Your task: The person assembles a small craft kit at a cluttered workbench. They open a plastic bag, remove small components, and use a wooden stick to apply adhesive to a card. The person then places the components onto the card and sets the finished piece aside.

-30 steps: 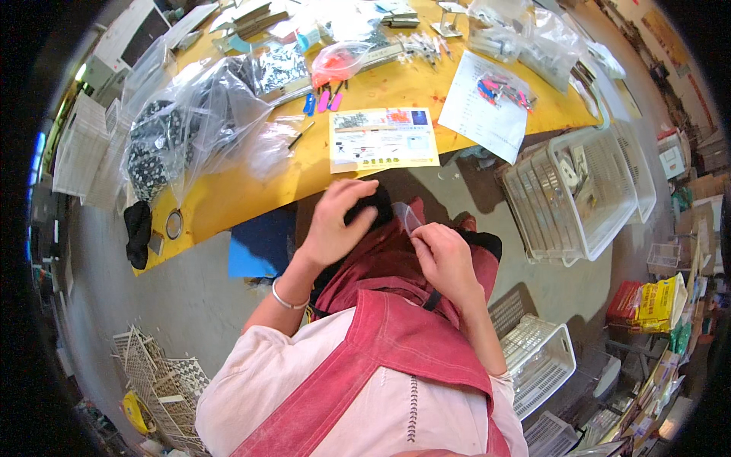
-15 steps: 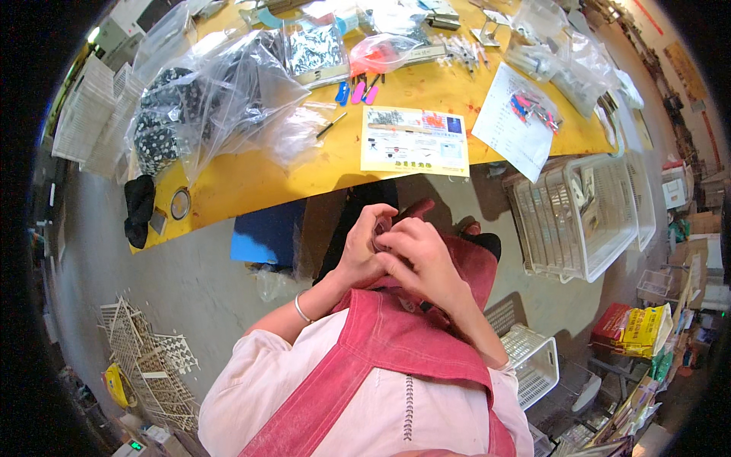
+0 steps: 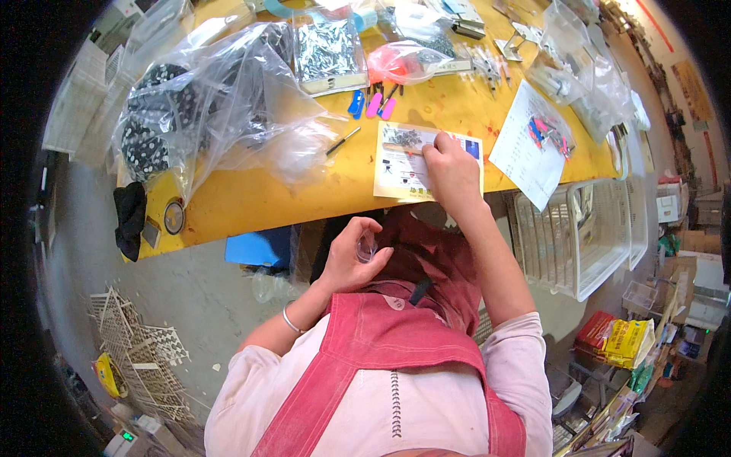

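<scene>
In front of my lap, my left hand (image 3: 344, 259) curls around a small, clear, round piece (image 3: 366, 247) that looks like plastic; its exact kind is unclear. My right hand (image 3: 455, 175) reaches out over the table, its fingers pinched down on a printed yellow-and-white card (image 3: 394, 161) near the front edge. Whatever may be between those fingertips is hidden by the hand. Left of the card lies a slim black pen-like stick (image 3: 343, 141). Just beyond are blue tabs (image 3: 356, 104) and pink tabs (image 3: 374, 105) with dark stems.
Clear plastic bags (image 3: 251, 114) cover the left of the yellow table (image 3: 304, 199). A tray of small silvery pieces (image 3: 329, 53) stands at the back. On the right, a white sheet (image 3: 525, 164) bears small coloured parts. White crates (image 3: 567, 244) stand below the table's right side.
My right hand has left my left hand and moved forward onto the card. My left hand stays by my lap, the clear round piece now showing in it. The view has shifted slightly.
</scene>
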Tool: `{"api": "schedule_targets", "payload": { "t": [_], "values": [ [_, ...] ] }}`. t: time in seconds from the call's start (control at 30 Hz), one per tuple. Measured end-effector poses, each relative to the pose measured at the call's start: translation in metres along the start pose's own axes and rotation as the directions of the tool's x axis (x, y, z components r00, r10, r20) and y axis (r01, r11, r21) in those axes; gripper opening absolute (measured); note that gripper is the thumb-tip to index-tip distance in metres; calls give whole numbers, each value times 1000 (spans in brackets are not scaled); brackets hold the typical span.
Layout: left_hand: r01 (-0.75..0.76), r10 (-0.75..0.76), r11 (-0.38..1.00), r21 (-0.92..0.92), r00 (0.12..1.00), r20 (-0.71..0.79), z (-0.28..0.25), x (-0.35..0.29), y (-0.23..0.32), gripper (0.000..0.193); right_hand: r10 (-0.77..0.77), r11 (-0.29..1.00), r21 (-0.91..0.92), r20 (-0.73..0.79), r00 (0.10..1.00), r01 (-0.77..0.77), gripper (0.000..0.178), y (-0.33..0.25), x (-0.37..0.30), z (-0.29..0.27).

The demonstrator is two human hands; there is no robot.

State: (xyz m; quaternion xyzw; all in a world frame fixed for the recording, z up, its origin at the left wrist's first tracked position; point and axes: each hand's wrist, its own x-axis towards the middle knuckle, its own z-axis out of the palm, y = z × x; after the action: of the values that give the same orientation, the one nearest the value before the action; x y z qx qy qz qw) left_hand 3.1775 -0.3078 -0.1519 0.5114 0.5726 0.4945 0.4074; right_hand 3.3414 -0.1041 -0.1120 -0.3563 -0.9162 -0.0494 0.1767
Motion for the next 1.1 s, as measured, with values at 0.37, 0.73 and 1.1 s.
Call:
{"api": "schedule_targets", "payload": {
  "t": [0.37,0.73,1.1],
  "values": [
    [-65,66,998,-27,996,63,-5,9,13,57,58,967,251,-19,998,-51,8,11,0,-23],
    [63,-63,998,13,997,34,2,29,10,89,701,628,547,-87,708,-554,11,11,-104,-20],
    [70,-74,996,58,995,66,25,24,13,89,624,654,636,-148,767,-410,9,33,-80,-17]
  ]
}}
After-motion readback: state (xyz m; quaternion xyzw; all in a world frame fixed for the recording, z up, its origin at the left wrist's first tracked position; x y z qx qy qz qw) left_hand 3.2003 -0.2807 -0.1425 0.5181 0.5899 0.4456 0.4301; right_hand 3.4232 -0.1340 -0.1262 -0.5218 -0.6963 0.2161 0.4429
